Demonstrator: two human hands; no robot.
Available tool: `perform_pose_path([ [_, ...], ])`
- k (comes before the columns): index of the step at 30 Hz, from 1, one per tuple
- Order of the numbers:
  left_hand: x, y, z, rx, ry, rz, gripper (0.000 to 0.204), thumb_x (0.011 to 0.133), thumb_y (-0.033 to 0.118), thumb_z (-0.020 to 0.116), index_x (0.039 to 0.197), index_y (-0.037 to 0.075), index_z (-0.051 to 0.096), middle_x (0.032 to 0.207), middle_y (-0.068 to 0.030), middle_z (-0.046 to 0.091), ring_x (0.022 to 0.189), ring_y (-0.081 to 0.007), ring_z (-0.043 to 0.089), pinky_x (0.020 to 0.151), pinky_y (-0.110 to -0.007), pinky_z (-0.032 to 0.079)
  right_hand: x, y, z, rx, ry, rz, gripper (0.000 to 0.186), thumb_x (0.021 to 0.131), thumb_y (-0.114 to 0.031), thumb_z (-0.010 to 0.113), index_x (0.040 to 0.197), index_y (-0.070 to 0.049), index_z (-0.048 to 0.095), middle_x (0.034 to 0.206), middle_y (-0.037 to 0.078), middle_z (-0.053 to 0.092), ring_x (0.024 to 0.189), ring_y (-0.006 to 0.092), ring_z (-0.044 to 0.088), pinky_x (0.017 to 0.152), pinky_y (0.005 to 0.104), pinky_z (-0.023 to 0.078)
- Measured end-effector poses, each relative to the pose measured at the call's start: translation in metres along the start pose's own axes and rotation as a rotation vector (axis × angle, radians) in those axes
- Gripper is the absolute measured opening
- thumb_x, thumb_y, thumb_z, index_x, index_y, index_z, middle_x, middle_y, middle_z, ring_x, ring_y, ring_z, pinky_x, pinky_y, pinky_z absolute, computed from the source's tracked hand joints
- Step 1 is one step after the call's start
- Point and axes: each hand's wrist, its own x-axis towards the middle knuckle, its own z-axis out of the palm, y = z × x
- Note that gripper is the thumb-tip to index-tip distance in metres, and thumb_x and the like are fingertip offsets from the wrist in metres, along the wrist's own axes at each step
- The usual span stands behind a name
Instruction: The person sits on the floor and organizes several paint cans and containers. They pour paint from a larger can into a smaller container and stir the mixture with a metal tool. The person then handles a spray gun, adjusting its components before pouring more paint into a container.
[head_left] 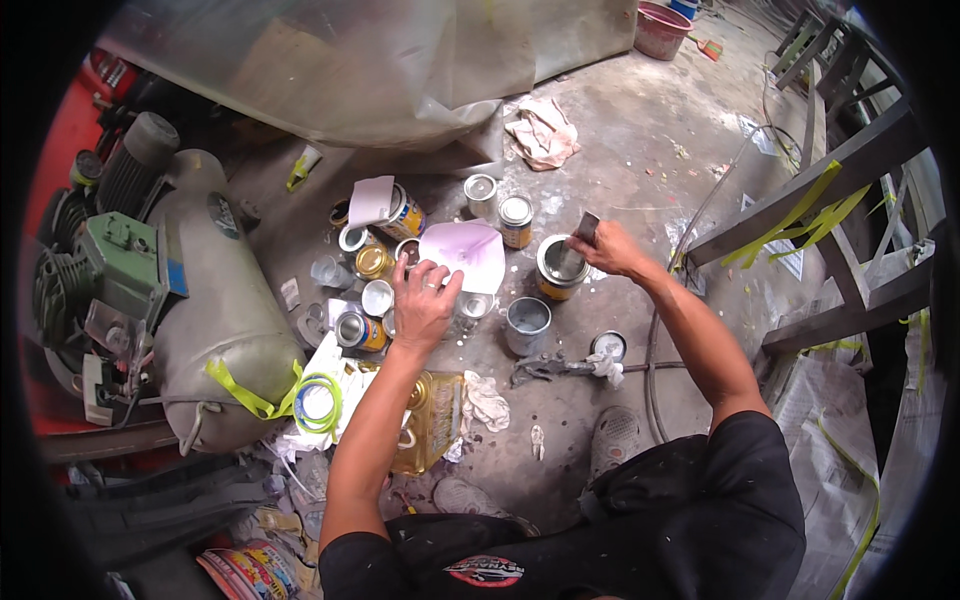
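Find the right hand (612,252) closed on a flat dark tool (588,227), fingers wrapped about it. Note the tool's long axis as tilted, slanting from the right hand down and leftward to the mouth of a lidless can (557,290) with a yellow label. Record the lidless can as standing upright on the floor (640,140), just left of the right hand and slightly to its near side. Rate this as the governing relation: can mouth under the tool, right hand close by, left hand (426,305) well apart. Cannot confirm contact between tool and can wall. Find the left hand unclenched and gripping nothing visible, fingers spread, hanging over a cluster of cans (377,297). Note a pale paper sheet (472,250) just beyond its fingertips and to the right; cannot confirm touch. Log a gold-lidded can (372,264) beyond and left of the left hand. Log a grey cup (527,338) between the two hands, to their near side, and a small lidded can (516,236) beyond and left of the right hand.
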Motion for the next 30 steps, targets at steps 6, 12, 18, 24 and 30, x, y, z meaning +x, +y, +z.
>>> perform_pose_path([
  [6, -0.001, 0.000, -0.003, 0.001, 0.023, -0.014, 0.028, 0.079, 0.012, 0.067, 0.105, 0.018, 0.075, 0.099, 0.0013, 0.065, 0.107, -0.0215, 0.059, 0.114, -0.054, 0.031, -0.011, -0.022, 0.001, 0.010, 0.151, -0.175, 0.041, 0.096, -0.043, 0.061, 0.087, -0.005, 0.074, 0.077, 0.026, 0.068, 0.075, 0.0443, 0.067, 0.069, 0.0516, 0.052],
  [12, -0.006, -0.004, -0.001, -0.046, 0.040, -0.058, 0.036, 0.074, 0.005, 0.069, 0.107, 0.018, 0.075, 0.102, 0.0007, 0.066, 0.109, -0.0225, 0.058, 0.116, -0.055, 0.029, 0.002, -0.016, -0.004, -0.168, -0.013, -0.031, 0.037, 0.096, -0.043, 0.060, 0.096, -0.009, 0.076, 0.082, 0.024, 0.069, 0.078, 0.0439, 0.067, 0.069, 0.0517, 0.052],
  [18, -0.007, -0.005, 0.000, -0.069, 0.017, -0.088, 0.045, 0.068, -0.001, 0.067, 0.109, 0.017, 0.074, 0.104, -0.0007, 0.067, 0.110, -0.0244, 0.059, 0.115, -0.055, 0.031, -0.003, -0.013, 0.002, 0.034, 0.053, -0.128, 0.040, 0.096, -0.042, 0.060, 0.088, -0.006, 0.075, 0.081, 0.025, 0.069, 0.077, 0.0449, 0.067, 0.067, 0.0522, 0.052],
  [24, -0.007, -0.006, 0.003, -0.089, 0.023, -0.119, 0.044, 0.068, -0.002, 0.068, 0.108, 0.017, 0.073, 0.104, -0.0012, 0.067, 0.110, -0.0244, 0.059, 0.114, -0.055, 0.032, -0.005, -0.013, 0.007, 0.141, 0.186, -0.202, 0.044, 0.096, -0.042, 0.060, 0.084, -0.001, 0.072, 0.079, 0.029, 0.066, 0.078, 0.0462, 0.066, 0.065, 0.0518, 0.052],
  [30, -0.009, -0.007, -0.001, -0.083, 0.006, -0.117, 0.046, 0.068, -0.003, 0.069, 0.110, 0.017, 0.072, 0.104, -0.0011, 0.067, 0.110, -0.0242, 0.060, 0.114, -0.055, 0.032, -0.002, -0.017, -0.001, -0.117, 0.108, -0.081, 0.045, 0.097, -0.043, 0.058, 0.086, -0.002, 0.072, 0.073, 0.029, 0.064, 0.071, 0.0475, 0.064, 0.062, 0.0522, 0.051],
])
